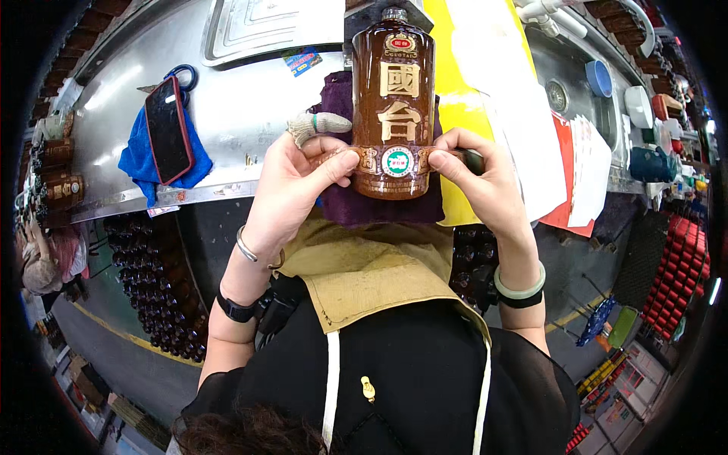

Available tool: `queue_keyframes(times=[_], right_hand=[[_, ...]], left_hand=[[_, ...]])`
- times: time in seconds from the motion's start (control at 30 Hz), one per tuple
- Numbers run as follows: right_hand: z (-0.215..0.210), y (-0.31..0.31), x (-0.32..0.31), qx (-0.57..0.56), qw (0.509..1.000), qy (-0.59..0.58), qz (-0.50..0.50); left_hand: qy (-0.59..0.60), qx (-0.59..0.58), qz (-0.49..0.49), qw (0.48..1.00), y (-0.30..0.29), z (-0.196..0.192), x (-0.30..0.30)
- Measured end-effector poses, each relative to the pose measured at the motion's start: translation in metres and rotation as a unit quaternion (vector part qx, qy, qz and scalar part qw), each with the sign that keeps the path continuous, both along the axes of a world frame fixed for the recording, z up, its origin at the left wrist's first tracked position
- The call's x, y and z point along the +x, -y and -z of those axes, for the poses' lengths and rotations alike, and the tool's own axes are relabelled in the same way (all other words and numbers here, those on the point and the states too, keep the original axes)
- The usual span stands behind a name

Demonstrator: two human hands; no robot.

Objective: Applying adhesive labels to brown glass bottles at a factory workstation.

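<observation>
A brown glazed bottle [394,91] with gold characters lies on a dark purple cloth [337,102] on the metal worktable [243,106], its cap pointing away from me. My left hand [292,182] and my right hand [481,178] press a brown and gold label strip [396,161] with a round green and white seal around the bottle's lower part, thumbs on the strip at each side. My left index finger wears a grey knitted cot. A bracelet sits on each wrist.
A phone in a red case [168,129] lies on a blue cloth [144,159] at the left. Yellow and white sheets [485,68] lie right of the bottle. Several brown bottles [152,280] stand in a crate below the table edge. A sink [584,98] is at the right.
</observation>
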State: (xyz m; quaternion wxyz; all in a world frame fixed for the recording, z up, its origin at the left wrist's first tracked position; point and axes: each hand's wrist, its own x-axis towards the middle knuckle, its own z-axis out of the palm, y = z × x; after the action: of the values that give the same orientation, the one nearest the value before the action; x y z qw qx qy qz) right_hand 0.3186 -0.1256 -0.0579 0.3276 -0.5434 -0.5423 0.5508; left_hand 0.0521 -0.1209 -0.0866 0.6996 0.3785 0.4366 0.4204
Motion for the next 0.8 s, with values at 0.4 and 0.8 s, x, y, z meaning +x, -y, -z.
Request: queue_keyframes(times=[0.4,0.8], right_hand=[[0.0014,0.0005,0.0009,0.009,1.000,0.000,-0.001],[0.0010,0.0013,0.0010,-0.017,1.000,-0.020,-0.004]], left_hand=[[-0.005,-0.007,0.009,1.000,-0.0003,-0.0035,0.0011],[0.027,-0.012,0.009,1.000,0.0001,0.0002,-0.0012]])
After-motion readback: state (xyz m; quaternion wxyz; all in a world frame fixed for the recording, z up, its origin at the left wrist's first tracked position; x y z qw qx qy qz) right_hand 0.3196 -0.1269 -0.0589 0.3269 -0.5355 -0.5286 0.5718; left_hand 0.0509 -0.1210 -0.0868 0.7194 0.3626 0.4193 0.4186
